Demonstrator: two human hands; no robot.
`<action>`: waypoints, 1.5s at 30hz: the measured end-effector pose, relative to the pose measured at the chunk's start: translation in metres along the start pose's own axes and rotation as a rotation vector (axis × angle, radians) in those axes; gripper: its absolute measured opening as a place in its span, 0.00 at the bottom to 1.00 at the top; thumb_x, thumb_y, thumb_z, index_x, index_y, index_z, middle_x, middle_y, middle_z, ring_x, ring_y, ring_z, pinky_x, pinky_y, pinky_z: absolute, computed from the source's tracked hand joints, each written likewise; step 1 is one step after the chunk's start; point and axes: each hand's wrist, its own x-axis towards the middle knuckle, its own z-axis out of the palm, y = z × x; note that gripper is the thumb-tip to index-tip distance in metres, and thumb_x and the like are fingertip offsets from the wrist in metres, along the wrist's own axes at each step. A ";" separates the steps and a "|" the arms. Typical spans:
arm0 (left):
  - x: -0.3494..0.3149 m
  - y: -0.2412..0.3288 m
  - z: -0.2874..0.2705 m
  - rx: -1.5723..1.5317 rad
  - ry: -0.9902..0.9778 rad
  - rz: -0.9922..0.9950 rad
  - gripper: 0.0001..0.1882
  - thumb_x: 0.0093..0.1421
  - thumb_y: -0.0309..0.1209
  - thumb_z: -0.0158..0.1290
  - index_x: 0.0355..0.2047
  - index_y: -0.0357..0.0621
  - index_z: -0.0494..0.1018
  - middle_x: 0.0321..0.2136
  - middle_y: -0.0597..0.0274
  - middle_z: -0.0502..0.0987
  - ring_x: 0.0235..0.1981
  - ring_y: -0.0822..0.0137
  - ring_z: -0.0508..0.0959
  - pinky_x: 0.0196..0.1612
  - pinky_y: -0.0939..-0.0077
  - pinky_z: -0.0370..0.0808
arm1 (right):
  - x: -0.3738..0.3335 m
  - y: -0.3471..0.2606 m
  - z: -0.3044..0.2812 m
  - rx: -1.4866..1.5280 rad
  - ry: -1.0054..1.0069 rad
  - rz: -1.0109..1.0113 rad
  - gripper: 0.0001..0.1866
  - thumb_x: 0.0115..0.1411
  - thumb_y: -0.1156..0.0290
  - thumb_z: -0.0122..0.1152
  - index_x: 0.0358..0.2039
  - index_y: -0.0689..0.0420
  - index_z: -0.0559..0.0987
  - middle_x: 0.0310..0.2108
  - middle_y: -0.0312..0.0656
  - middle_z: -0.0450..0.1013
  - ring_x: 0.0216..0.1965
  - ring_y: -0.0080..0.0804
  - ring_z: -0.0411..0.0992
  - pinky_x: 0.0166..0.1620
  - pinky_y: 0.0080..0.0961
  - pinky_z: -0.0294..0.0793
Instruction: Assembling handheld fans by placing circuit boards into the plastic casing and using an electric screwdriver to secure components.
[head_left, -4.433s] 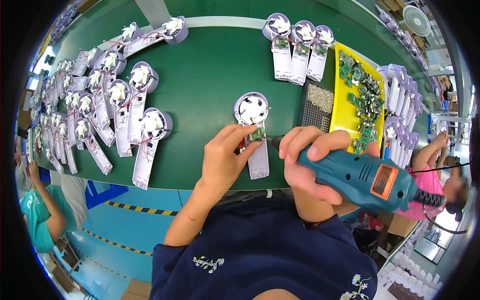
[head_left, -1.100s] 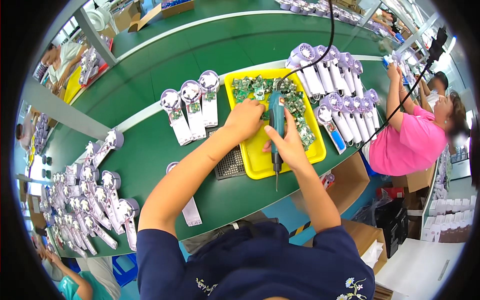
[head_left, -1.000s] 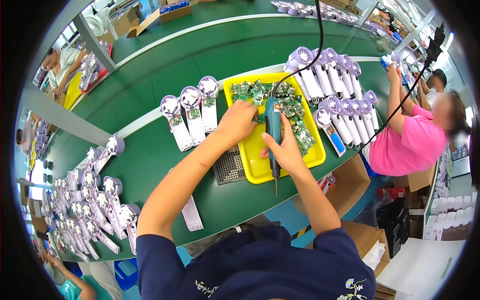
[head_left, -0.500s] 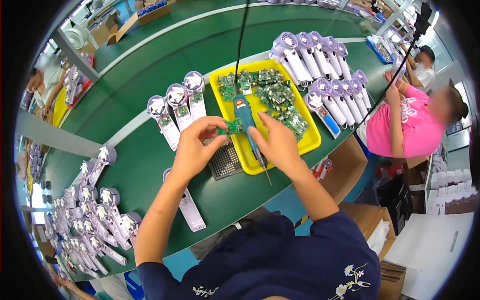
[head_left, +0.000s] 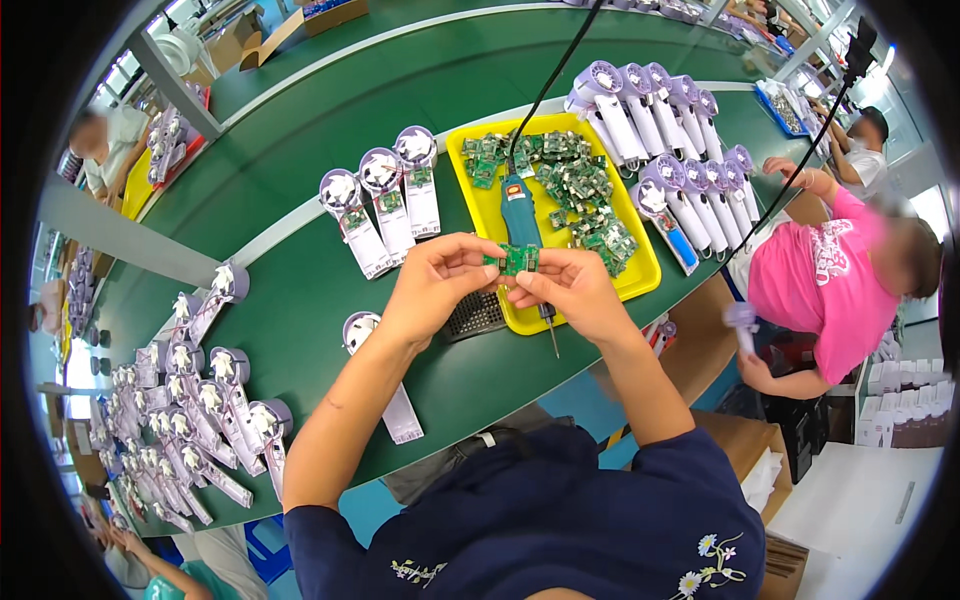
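Observation:
Between my two hands, just over the near part of a yellow tray (head_left: 650, 278), is a small green circuit board (head_left: 518, 260). My left hand (head_left: 432, 290) pinches its left end, and the fingers of my right hand (head_left: 578, 290) close on its right end. Beneath the board, a teal electric screwdriver (head_left: 519, 212) lies across the tray, its bit pointing toward me. Loose circuit boards (head_left: 575, 180) are heaped in the tray. Partly covered by my left hand is a dark perforated block (head_left: 474, 318). An opened handheld fan (head_left: 400, 412) lies beside my left forearm.
Three opened handheld fans (head_left: 368, 245) lie left of the tray. Rows of purple-and-white fans (head_left: 695, 205) stand at its right, and many more fans (head_left: 205, 425) crowd the left. A black cable (head_left: 550, 80) runs up from the screwdriver. A person in pink (head_left: 815, 270) sits at the right.
My right hand has come in from beside the screwdriver and taken hold of the board's right end. The person in pink has lowered one arm, now with a fan in that hand.

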 end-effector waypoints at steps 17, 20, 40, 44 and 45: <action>0.011 -0.010 0.000 -0.535 -0.303 -0.386 0.17 0.64 0.17 0.58 0.54 0.31 0.74 0.46 0.49 0.82 0.47 0.58 0.85 0.57 0.68 0.83 | -0.033 -0.004 -0.019 0.116 -0.047 0.016 0.10 0.69 0.77 0.60 0.46 0.71 0.81 0.38 0.50 0.82 0.39 0.35 0.84 0.44 0.28 0.86; 0.014 -0.019 0.017 -0.600 -0.239 -0.332 0.18 0.65 0.19 0.58 0.55 0.31 0.73 0.44 0.50 0.83 0.45 0.60 0.85 0.55 0.70 0.83 | -0.031 0.006 -0.026 0.249 -0.025 -0.025 0.10 0.68 0.77 0.61 0.46 0.71 0.81 0.38 0.49 0.82 0.38 0.35 0.83 0.43 0.28 0.86; -0.039 -0.008 0.049 -0.294 0.164 0.143 0.19 0.64 0.16 0.56 0.56 0.31 0.73 0.47 0.53 0.78 0.47 0.63 0.82 0.52 0.68 0.83 | -0.028 -0.004 -0.024 -1.068 0.296 -0.077 0.24 0.59 0.78 0.67 0.57 0.62 0.78 0.36 0.47 0.83 0.25 0.29 0.81 0.31 0.25 0.78; -0.063 -0.003 0.048 -0.093 0.318 0.280 0.18 0.63 0.14 0.57 0.54 0.30 0.74 0.47 0.54 0.77 0.49 0.66 0.80 0.53 0.70 0.81 | -0.041 -0.037 0.027 -0.744 0.348 -0.296 0.21 0.60 0.79 0.67 0.55 0.60 0.80 0.37 0.43 0.82 0.28 0.22 0.79 0.31 0.19 0.77; -0.066 -0.002 0.048 0.055 0.405 0.334 0.19 0.63 0.14 0.57 0.54 0.30 0.74 0.47 0.54 0.77 0.49 0.66 0.80 0.54 0.71 0.81 | -0.044 -0.032 0.038 -0.655 0.329 -0.408 0.17 0.60 0.78 0.69 0.51 0.60 0.82 0.36 0.41 0.81 0.26 0.22 0.77 0.28 0.18 0.75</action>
